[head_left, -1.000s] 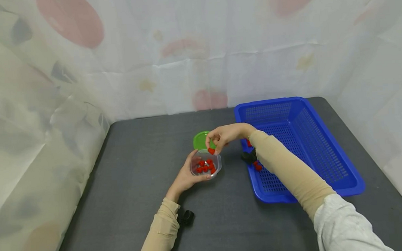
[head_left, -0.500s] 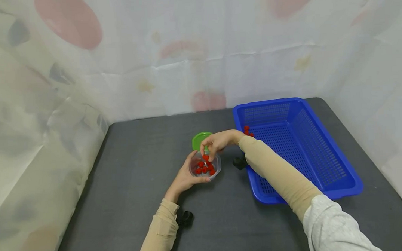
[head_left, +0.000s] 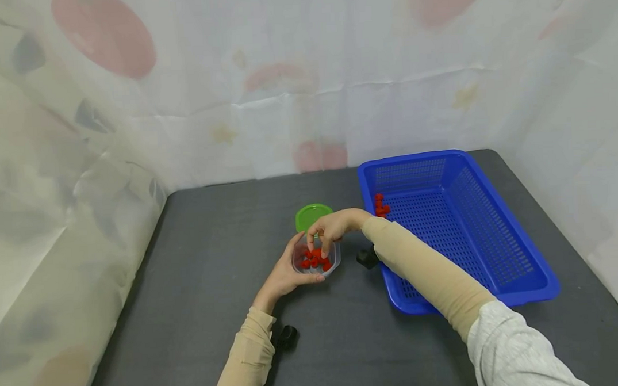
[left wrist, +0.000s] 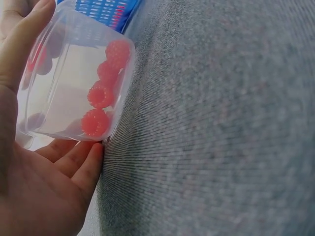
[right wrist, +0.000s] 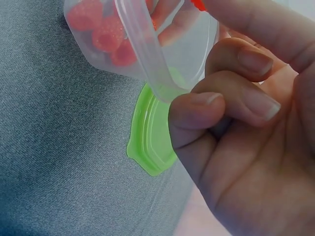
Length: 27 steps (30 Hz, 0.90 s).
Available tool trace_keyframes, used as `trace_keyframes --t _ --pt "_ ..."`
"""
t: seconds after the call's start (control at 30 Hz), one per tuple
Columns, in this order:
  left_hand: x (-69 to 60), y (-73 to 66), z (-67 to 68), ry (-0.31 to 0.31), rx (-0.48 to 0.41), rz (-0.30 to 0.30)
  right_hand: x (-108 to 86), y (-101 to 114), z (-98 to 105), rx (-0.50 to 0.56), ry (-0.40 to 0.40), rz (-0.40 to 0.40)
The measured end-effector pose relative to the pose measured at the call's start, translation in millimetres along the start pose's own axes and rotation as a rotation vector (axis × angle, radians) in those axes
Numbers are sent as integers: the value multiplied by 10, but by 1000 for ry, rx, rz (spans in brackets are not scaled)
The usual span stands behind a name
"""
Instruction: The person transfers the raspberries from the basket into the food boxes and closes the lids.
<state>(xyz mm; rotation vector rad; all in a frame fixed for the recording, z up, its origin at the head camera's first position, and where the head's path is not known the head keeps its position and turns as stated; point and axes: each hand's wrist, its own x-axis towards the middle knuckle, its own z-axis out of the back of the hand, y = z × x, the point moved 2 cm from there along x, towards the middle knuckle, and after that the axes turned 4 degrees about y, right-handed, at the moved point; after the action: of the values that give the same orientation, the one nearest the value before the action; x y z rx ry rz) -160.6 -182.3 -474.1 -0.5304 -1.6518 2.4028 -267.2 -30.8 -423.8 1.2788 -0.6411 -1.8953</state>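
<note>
My left hand (head_left: 283, 279) holds a clear plastic container (left wrist: 69, 98) at its side, thumb on the near side and fingers round the far side. Several red raspberries (left wrist: 95, 122) lie on the container's bottom. Over its opening, my right hand (head_left: 337, 225) reaches down with thumb and index finger, pinching a raspberry (right wrist: 199, 4); only a bit of that berry shows in the right wrist view. The other fingers of this hand are curled beside the container's rim. Just behind the container, a green lid (head_left: 310, 216) lies flat on the table.
A blue perforated basket (head_left: 543, 289) stands on the right of the dark grey table (head_left: 228, 248). More raspberries (head_left: 380, 206) sit along its left inner side, partly hidden by the right sleeve. Patterned white curtains (head_left: 306, 124) hang behind and at both sides.
My right hand has moved left and down from behind the container, lowering the raspberry into its opening. More raspberries in the basket have come into sight. The left hand and container have stayed put.
</note>
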Motion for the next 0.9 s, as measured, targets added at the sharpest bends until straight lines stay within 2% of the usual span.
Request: trace_keyframes --t 0.33,0.6,0.9 --pt "0 12 -1 -1 -23 -13 16 -20 -9 -12 -26 2" --pt "12 -3 -5 -3 -25 -17 7 -25 0 -2 -16 25" --pt "3 -11 -4 3 -24 -18 13 -15 -5 3 -22 16"
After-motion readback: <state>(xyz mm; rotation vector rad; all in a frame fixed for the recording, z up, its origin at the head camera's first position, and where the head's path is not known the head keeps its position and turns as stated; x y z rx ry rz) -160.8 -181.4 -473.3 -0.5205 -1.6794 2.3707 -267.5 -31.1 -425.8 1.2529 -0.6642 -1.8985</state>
